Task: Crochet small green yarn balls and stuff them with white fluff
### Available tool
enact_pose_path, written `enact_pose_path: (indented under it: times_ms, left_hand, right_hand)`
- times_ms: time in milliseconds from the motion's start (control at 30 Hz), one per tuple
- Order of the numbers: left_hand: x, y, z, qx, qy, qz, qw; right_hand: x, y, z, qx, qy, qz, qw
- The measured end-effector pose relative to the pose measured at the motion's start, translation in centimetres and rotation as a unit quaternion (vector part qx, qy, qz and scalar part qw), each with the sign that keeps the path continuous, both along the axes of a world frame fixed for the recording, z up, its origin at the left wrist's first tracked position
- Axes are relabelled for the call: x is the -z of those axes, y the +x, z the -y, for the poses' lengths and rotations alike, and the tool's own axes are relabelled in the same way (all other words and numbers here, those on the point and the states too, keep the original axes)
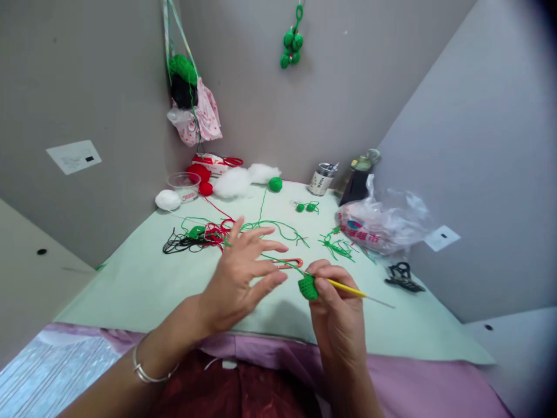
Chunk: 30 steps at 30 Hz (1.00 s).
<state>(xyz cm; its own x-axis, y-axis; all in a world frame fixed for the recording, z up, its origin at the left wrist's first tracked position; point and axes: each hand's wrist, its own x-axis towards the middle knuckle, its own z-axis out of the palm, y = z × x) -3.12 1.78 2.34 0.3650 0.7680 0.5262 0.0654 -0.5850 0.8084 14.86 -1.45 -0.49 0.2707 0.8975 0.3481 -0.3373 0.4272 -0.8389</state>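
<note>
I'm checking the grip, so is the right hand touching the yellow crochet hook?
Touching. The head view shows the right hand holding the yellow crochet hook, its yellow handle lying between thumb and fingers.

orange tool (299, 263), perhaps snips, partly behind left hand (239, 273)

My left hand (243, 273): fingers spread, left of the green crochet piece (308, 287).
My right hand (338, 293): pinched on its right side.
My 2 forearms (174, 338): bare, nearer me.
</note>
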Motion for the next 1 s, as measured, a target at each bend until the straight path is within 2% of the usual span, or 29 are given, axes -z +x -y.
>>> enact_pose_path:
  times_ms: [67, 167, 233, 333, 467, 567, 700, 867, 1000]
  left_hand:
    - [1.0, 1.1, 0.5, 0.047, -0.084, -0.008, 0.995]
    - [1.7, 2.3, 1.5, 0.1, -0.24, 0.106, 0.96]
    - [1.9, 2.8, 1.8, 0.101, -0.294, 0.17, 0.935]
    - [2.3, 3.0, 2.0, 0.106, -0.338, 0.216, 0.91]
    - [2.8, 2.9, 2.0, 0.14, -0.353, 0.243, 0.893]
    - [2.9, 2.9, 1.9, 0.155, -0.336, 0.259, 0.892]
    - [3.0, 2.8, 1.9, 0.126, -0.313, 0.252, 0.907]
    - [3.0, 2.8, 2.2, 0.129, -0.311, 0.262, 0.904]
    - [3.0, 2.7, 2.3, 0.113, -0.301, 0.247, 0.914]
  right_hand:
    - [0.0, -0.1, 0.2, 0.007, 0.03, 0.031, 0.999]
    - [0.3, -0.3, 0.6, 0.034, 0.068, 0.101, 0.992]
    - [0.5, -0.4, 0.8, 0.057, 0.083, 0.147, 0.984]
    - [0.8, -0.4, 1.0, 0.087, 0.09, 0.186, 0.974]
    - [1.1, -0.3, 1.3, 0.133, 0.098, 0.223, 0.961]
    - [1.2, -0.3, 1.6, 0.168, 0.114, 0.268, 0.942]
    - [1.3, -0.5, 2.0, 0.183, 0.14, 0.313, 0.921]
    - [1.3, -0.7, 2.4, 0.222, 0.172, 0.358, 0.891]
    - [1.4, -1.1, 2.3, 0.242, 0.188, 0.358, 0.882]
